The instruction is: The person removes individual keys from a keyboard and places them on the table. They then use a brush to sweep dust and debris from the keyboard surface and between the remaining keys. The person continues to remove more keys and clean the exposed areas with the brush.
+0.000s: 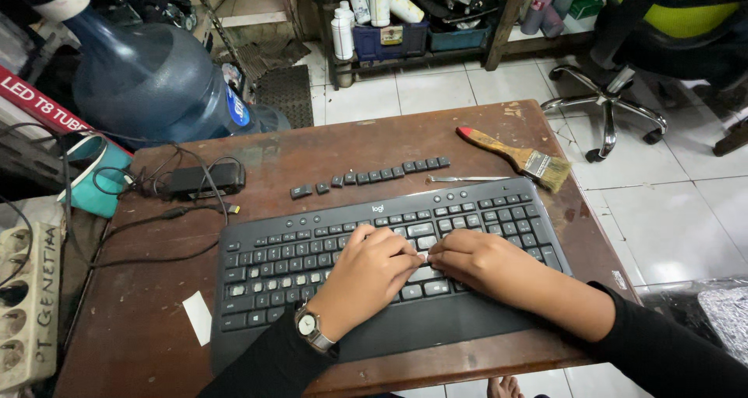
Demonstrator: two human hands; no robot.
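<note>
Keyboard: black keyboard [327, 250] lies flat on the brown wooden surface [140, 336], near its front edge; long axis runs left to right, right end tilted slightly away from the person, palm rest toward the person.
Left hand: left hand [366, 277] rests palm down over the middle keys, fingers curled, tips pinching at a pale key [421, 258] in the lower rows; a wristwatch [309, 325] sits on the wrist.
Right hand: right hand [475, 259] comes in from the right, palm down, fingertips meeting the left hand's at the same key; grasp itself hidden by the fingers, cannot tell.
Loose keys: row of removed key caps [370, 176] lies just behind the keyboard, parallel to it.
Tools: tweezers [467, 179] beside the caps; paintbrush [518, 158] further back, bristles pointing right.
Left area: power adapter [206, 178] with cables.
</note>
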